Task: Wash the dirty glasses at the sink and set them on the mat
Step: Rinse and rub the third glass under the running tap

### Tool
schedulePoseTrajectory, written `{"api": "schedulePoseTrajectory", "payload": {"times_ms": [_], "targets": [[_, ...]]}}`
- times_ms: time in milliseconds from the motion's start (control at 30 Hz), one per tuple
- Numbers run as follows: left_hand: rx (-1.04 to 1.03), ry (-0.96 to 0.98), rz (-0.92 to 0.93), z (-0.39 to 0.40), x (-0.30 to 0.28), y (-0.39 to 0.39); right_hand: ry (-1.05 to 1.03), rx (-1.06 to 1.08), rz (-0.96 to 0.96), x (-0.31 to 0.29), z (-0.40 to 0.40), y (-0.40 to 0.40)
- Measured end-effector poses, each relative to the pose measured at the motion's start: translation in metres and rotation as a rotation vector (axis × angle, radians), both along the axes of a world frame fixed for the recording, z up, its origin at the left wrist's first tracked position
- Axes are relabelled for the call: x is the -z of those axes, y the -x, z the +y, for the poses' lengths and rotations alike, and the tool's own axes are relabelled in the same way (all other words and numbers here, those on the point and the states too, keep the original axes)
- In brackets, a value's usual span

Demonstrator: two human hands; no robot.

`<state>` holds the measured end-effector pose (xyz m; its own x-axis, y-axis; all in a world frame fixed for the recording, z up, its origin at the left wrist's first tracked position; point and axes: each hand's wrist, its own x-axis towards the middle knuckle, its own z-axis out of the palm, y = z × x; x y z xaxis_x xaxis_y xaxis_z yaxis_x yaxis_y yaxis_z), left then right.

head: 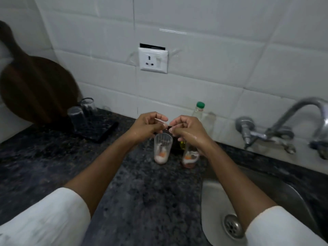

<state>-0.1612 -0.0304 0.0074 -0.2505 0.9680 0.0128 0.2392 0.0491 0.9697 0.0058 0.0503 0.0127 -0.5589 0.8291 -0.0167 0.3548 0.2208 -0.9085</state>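
head | left hand [148,126] and right hand [188,129] curled, fingertips meeting over counter [124,189]; held item unclear | dirty glass [162,149] below them, second [190,158] beside sink [213,196] | clean glasses [78,118] upside down on mat [103,129]

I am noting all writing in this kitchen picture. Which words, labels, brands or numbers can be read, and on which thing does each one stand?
None can be read.
Clear bottle with green cap: no label text can be made out.
Wall socket: no readable marking.
Dark bottle behind the hands: mostly hidden, nothing legible.
Two dirty glasses: only residue, no print.
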Motion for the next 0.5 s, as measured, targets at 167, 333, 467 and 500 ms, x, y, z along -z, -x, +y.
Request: {"api": "schedulePoseTrajectory", "payload": {"times_ms": [167,333,467,500], "targets": [[0.018,0.035,-0.04,-0.014,0.003,-0.048,-0.052,0.078,-0.06,0.006,-0.009,-0.058],[0.012,0.072,-0.032,-0.012,0.019,-0.048,-0.108,0.345,-0.186,0.05,0.013,-0.074],[0.019,0.082,-0.048,0.009,0.028,-0.04,0.025,0.341,-0.156,0.106,0.022,-0.064],[0.026,0.079,-0.049,0.015,0.03,-0.038,0.037,0.345,-0.123,0.119,0.022,-0.057]]}}
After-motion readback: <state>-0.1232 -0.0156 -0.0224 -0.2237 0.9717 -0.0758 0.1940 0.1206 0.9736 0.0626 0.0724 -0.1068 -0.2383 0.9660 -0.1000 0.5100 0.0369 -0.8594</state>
